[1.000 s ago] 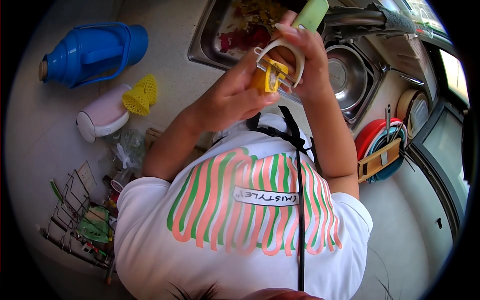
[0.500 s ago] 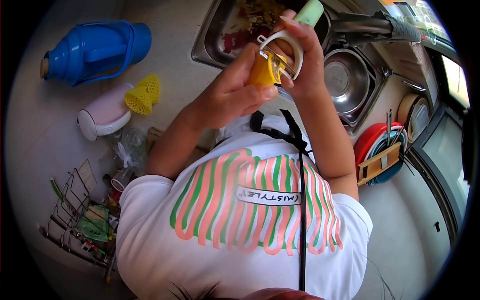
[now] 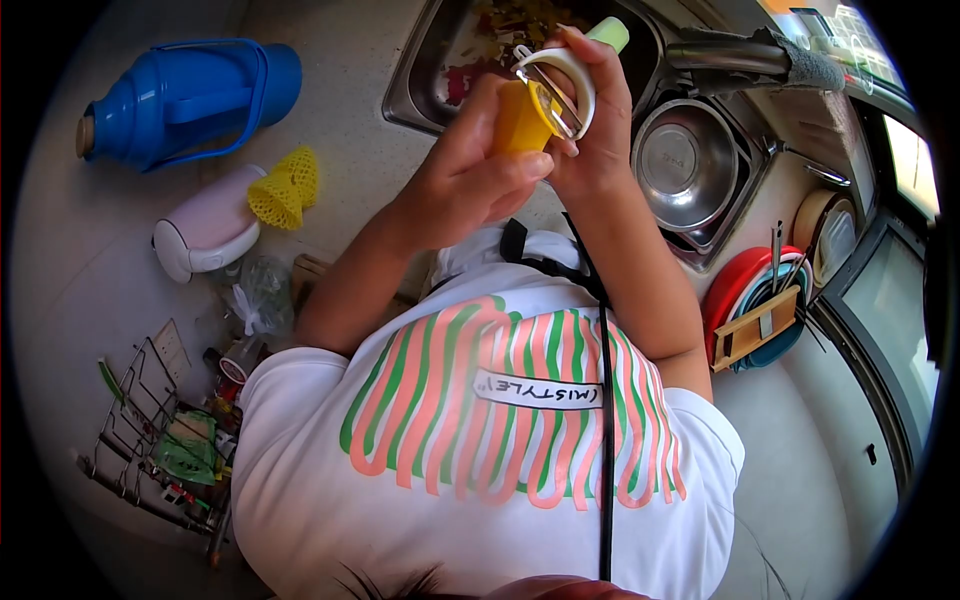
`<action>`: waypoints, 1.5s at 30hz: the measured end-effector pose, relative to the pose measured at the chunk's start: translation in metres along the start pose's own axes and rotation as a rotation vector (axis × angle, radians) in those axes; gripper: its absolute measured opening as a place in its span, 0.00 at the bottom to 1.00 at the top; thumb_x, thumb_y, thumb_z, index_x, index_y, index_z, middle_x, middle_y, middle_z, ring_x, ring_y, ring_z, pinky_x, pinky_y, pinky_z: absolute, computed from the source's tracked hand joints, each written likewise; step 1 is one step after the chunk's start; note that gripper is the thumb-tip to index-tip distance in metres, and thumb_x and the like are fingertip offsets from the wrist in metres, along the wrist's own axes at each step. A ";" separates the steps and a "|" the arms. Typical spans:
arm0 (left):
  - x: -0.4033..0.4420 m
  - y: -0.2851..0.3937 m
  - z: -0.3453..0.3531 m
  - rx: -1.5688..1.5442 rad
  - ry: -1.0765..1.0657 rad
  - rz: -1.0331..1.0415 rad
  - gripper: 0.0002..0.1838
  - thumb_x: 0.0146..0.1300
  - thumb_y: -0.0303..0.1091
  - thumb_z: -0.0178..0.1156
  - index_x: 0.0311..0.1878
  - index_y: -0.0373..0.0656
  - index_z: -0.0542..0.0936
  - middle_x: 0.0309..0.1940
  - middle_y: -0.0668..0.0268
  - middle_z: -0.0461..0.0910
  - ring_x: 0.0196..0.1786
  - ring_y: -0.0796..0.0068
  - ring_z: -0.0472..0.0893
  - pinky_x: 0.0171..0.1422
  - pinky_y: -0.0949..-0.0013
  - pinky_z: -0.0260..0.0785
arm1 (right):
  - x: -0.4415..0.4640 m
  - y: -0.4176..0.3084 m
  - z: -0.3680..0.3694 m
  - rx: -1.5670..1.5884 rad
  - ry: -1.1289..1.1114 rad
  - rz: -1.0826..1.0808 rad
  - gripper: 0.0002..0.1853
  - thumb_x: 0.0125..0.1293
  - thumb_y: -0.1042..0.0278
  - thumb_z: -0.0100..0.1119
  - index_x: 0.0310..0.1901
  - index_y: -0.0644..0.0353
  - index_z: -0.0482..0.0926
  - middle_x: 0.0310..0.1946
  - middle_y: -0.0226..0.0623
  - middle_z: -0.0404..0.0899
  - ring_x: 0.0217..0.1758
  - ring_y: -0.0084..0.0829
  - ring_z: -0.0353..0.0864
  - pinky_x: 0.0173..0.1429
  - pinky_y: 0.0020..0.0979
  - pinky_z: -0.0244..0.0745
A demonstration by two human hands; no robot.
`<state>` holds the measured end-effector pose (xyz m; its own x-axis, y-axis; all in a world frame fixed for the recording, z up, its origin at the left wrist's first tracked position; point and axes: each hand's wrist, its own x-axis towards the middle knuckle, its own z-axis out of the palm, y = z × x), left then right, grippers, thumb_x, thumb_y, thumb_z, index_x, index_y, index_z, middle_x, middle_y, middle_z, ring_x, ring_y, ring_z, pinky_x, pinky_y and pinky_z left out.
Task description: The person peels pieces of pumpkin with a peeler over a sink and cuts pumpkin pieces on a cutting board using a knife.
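Observation:
My left hand (image 3: 465, 170) is closed around a smooth yellow-orange piece of food (image 3: 522, 118), perhaps a mango, with a cut face turned to the right. Wrapped round a Y-shaped peeler (image 3: 585, 100) is my right hand (image 3: 600, 140). The peeler has a white frame, a metal blade and a pale green handle that points up and right. Its blade lies at the cut end of the food, and some right-hand fingers are hidden behind the frame. Both hands are near the front edge of the sink (image 3: 400, 90), which holds yellow and red scraps.
A metal bowl (image 3: 685, 165) sits in the right basin, by the faucet (image 3: 725, 57). On the left are a blue thermos (image 3: 190, 105), a pink-and-white appliance (image 3: 210, 225), yellow foam netting (image 3: 285, 188) and a wire rack (image 3: 130, 430). Basins and a wooden slicer (image 3: 757, 328) stand right.
The peeler has tilted and shifted slightly left, so less of its green handle shows. The yellow piece has turned, showing more smooth side and less cut face. Both hands have kept their holds.

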<state>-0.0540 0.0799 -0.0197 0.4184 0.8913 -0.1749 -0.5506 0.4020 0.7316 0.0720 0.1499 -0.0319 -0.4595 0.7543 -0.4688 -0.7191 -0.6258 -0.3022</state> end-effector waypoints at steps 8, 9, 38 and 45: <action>0.004 -0.003 0.005 0.012 0.105 0.081 0.17 0.63 0.27 0.51 0.53 0.43 0.61 0.32 0.66 0.73 0.13 0.87 0.57 0.17 0.80 0.51 | 0.001 0.002 0.008 0.061 0.050 0.041 0.15 0.65 0.58 0.52 0.24 0.55 0.70 0.09 0.26 0.60 0.06 0.22 0.54 0.12 0.20 0.54; 0.005 -0.004 0.004 0.011 0.101 0.081 0.17 0.63 0.27 0.51 0.53 0.44 0.61 0.31 0.66 0.72 0.13 0.86 0.57 0.17 0.80 0.51 | 0.000 0.002 0.009 0.048 0.066 0.035 0.15 0.65 0.57 0.51 0.23 0.56 0.69 0.09 0.26 0.60 0.06 0.22 0.54 0.13 0.20 0.55; 0.007 -0.038 -0.027 0.625 0.453 0.184 0.16 0.76 0.40 0.42 0.55 0.38 0.68 0.41 0.54 0.81 0.42 0.64 0.82 0.49 0.66 0.74 | -0.015 -0.045 -0.169 -0.967 0.312 -0.052 0.20 0.70 0.49 0.51 0.47 0.57 0.80 0.32 0.31 0.78 0.33 0.21 0.73 0.37 0.24 0.66; -0.042 -0.057 -0.058 1.480 0.752 0.048 0.12 0.71 0.34 0.51 0.52 0.38 0.68 0.42 0.48 0.79 0.43 0.47 0.79 0.45 0.56 0.72 | -0.057 -0.055 -0.229 -0.926 0.340 -0.274 0.22 0.73 0.54 0.48 0.57 0.63 0.76 0.59 0.41 0.75 0.62 0.31 0.72 0.67 0.28 0.61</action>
<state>-0.0820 0.0316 -0.0921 -0.2386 0.9685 -0.0715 0.7495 0.2305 0.6205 0.2570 0.0961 -0.1785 -0.0636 0.8887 -0.4541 -0.0263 -0.4564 -0.8894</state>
